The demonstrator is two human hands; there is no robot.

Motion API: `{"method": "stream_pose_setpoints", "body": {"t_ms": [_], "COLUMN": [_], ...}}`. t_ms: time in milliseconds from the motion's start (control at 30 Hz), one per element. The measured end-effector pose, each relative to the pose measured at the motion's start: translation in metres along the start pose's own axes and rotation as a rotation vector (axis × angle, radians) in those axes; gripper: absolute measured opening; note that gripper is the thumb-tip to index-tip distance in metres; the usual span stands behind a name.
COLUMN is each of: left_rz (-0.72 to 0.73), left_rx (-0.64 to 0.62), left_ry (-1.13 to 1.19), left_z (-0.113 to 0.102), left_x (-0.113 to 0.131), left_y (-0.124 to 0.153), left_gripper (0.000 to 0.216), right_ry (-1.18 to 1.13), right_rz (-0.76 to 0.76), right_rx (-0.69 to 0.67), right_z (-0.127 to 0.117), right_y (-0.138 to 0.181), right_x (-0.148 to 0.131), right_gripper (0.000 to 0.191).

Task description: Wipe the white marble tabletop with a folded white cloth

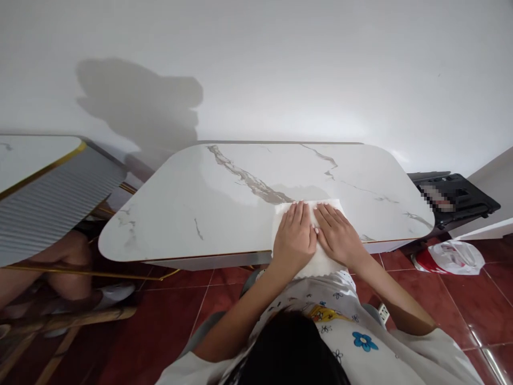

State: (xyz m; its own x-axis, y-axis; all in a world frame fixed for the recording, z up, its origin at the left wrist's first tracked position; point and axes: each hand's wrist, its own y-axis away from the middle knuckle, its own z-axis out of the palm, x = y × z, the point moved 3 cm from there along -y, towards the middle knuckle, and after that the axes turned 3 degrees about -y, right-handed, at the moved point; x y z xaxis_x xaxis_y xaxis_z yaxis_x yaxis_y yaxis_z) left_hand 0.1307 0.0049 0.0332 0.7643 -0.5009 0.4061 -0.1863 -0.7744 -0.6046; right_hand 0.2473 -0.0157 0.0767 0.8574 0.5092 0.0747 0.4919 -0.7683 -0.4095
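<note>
A white sheet that looks like a paper napkin (319, 262), with a wavy lower edge, lies over the front edge of the marble-patterned table (224, 214). Its lower part hangs towards my lap. My left hand (294, 235) rests flat on the sheet's left half, fingers stretched out and pointing away from me. On the right half, my right hand (335, 232) is also laid flat with its fingers extended. The two thumbs are close together near the middle of the sheet. Neither hand grips anything.
To the left stands a second table (40, 155) with a ribbed grey side and gold trim. Another person's legs (60, 262) and a wooden stool (72, 321) are below it. A black case (460, 198) and a white plastic bag (459, 256) are at right.
</note>
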Motion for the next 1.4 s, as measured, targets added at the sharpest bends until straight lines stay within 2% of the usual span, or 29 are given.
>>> {"method": "stream_pose_setpoints", "body": {"t_ms": [167,300,400,533,767,933,1100,1200,1400], "left_rz": [0.092,0.199,0.212,0.197,0.141,0.107,0.094,0.124,0.185], "left_rx": [-0.108,-0.251,-0.259,-0.235,-0.126,-0.098,-0.051,-0.068,-0.057], "left_ry": [0.076,0.141,0.15,0.11,0.026,-0.016,-0.054,-0.078,-0.143], "left_z": [0.01,0.013,0.017,0.031,0.053,0.072,0.084,0.087,0.093], "left_x": [0.01,0.001,-0.008,-0.018,-0.037,-0.059,-0.074,-0.079,-0.082], "left_y": [-0.014,-0.029,-0.046,-0.086,-0.191,-0.246,-0.282,-0.298,-0.303], "left_gripper": [0.056,0.057,0.057,0.056,0.047,0.046,0.04,0.032,0.034], "right_ry": [-0.009,-0.01,0.011,0.098,0.086,0.039,0.012,0.024,0.077], "right_rz": [-0.009,-0.005,-0.011,0.007,0.004,-0.018,-0.018,0.018,0.019], "right_rx": [0.021,0.023,0.0,-0.02,-0.079,-0.033,-0.022,-0.038,-0.047], "right_z": [-0.007,-0.006,-0.001,0.007,0.023,0.037,0.047,0.049,0.051], "right_y": [0.013,0.006,-0.008,-0.042,-0.143,-0.199,-0.235,-0.249,-0.249], "right_x": [0.02,0.031,0.039,0.064,0.137,0.18,0.206,0.214,0.213], "right_gripper": [0.05,0.049,0.05,0.049,0.049,0.047,0.046,0.043,0.045]}}
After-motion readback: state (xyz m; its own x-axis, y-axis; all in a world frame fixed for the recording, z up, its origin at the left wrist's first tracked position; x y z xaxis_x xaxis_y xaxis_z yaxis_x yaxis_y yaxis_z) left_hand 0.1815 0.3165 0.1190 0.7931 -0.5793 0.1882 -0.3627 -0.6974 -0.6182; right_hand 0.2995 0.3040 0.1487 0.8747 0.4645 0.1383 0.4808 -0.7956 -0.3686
